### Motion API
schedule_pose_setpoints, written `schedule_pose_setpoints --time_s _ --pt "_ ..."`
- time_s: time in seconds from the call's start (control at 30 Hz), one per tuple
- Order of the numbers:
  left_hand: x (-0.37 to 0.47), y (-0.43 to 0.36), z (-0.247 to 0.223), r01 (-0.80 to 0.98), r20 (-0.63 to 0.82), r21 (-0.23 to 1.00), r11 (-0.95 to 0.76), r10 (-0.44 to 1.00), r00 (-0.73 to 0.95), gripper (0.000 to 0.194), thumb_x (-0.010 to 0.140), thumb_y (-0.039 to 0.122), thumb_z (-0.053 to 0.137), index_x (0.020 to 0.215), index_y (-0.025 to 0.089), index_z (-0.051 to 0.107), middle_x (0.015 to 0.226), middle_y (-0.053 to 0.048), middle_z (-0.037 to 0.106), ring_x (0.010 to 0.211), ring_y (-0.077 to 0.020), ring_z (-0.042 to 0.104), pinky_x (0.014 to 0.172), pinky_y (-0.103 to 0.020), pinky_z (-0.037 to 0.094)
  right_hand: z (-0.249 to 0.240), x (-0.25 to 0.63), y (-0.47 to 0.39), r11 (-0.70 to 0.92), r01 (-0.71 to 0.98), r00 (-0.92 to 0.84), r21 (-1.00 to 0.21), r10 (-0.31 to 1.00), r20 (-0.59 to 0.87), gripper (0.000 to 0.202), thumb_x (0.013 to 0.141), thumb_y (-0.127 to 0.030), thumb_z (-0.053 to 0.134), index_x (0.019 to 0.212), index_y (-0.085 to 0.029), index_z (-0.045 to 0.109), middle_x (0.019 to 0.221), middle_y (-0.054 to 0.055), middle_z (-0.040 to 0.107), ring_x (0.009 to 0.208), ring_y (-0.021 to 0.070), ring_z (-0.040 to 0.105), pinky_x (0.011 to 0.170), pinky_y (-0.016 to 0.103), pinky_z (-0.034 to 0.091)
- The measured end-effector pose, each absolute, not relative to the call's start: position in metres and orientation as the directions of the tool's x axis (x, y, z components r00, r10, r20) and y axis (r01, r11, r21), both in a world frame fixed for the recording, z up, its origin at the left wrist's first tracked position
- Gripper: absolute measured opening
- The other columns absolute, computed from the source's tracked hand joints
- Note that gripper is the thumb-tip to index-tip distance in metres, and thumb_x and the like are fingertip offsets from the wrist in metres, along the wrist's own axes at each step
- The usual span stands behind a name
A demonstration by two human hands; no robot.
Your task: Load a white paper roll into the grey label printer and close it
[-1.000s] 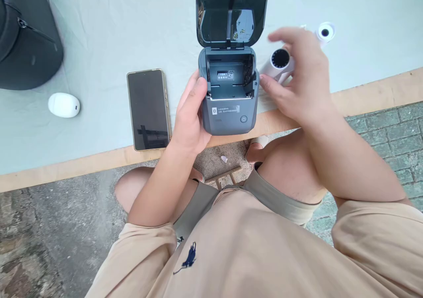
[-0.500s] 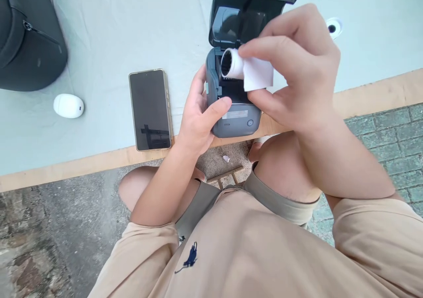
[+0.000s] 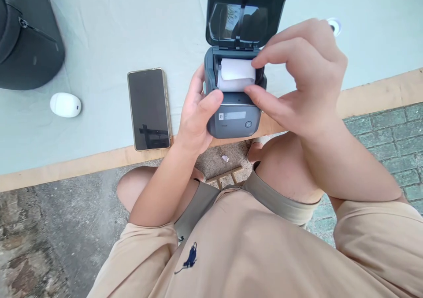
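A small dark grey label printer (image 3: 233, 124) is held at the table's front edge, its lid (image 3: 246, 20) swung up and back. My left hand (image 3: 198, 117) is closed round the printer's left side, thumb over the front rim. A white paper roll (image 3: 236, 73) lies crosswise in the printer's compartment, with a loose flap over its front. The fingertips of my right hand (image 3: 304, 77) pinch the roll's right end, index finger above and thumb below. A power button and a small strip display show on the printer's front.
Left of the printer lies a smartphone (image 3: 149, 108), screen up and dark. Farther left are a white rounded case (image 3: 65, 105) and a black zipped bag (image 3: 29, 38). A white roll (image 3: 335, 26) stands behind my right hand. The table's wooden edge (image 3: 380, 93) runs in front.
My right hand has lowered the paper roll into the printer's compartment and turned it level. The left hand keeps its grip on the printer, which has tilted slightly.
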State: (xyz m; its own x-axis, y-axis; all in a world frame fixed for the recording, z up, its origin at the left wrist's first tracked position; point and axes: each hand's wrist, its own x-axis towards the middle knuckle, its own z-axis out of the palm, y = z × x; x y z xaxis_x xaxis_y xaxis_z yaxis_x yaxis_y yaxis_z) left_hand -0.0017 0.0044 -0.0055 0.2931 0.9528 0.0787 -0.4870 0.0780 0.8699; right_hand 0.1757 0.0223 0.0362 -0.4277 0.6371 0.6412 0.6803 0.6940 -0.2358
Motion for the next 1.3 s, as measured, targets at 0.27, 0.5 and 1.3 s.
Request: schedule_pose_setpoints --time_s 0.27,0.5,1.3 --pt "0.000 0.006 -0.008 -0.558 0.041 0.820 0.128 0.959 0.281 0.046 0.075 0.043 0.069 0.116 0.030 0.052 0.114 -0.004 0.063 0.132 -0.0328 0.045 0.103 -0.043 0.048 0.039 0.174 0.018 0.682 0.686 -0.407 -0.253 0.648 0.644 0.011 0.086 -0.023 0.051 0.086 -0.025 0.062 0.075 -0.001 0.066 0.080 0.0185 0.060 0.070 0.035 0.045" --pt "0.000 0.002 -0.001 -0.501 -0.016 0.856 0.130 0.974 0.224 0.041 0.078 0.035 0.070 0.114 0.025 0.052 0.104 -0.004 0.064 0.121 -0.0308 0.057 0.093 -0.038 0.053 0.034 0.175 0.016 0.855 0.474 -0.564 -0.210 0.478 0.673 0.012 0.077 -0.020 0.062 0.088 -0.026 0.058 0.076 -0.007 0.068 0.082 0.0183 0.062 0.069 0.037 0.044" --pt "-0.003 0.006 -0.015 -0.396 0.075 0.918 0.029 0.967 0.243 0.073 0.057 0.049 0.081 0.117 0.024 0.048 0.119 -0.010 0.059 0.124 -0.0383 0.053 0.097 -0.048 0.052 0.029 0.178 0.024 0.527 0.326 -0.339 -0.785 0.840 0.424 0.029 0.082 -0.039 0.059 0.108 -0.026 0.059 0.115 0.005 0.048 0.120 0.0186 0.045 0.092 0.034 0.054"
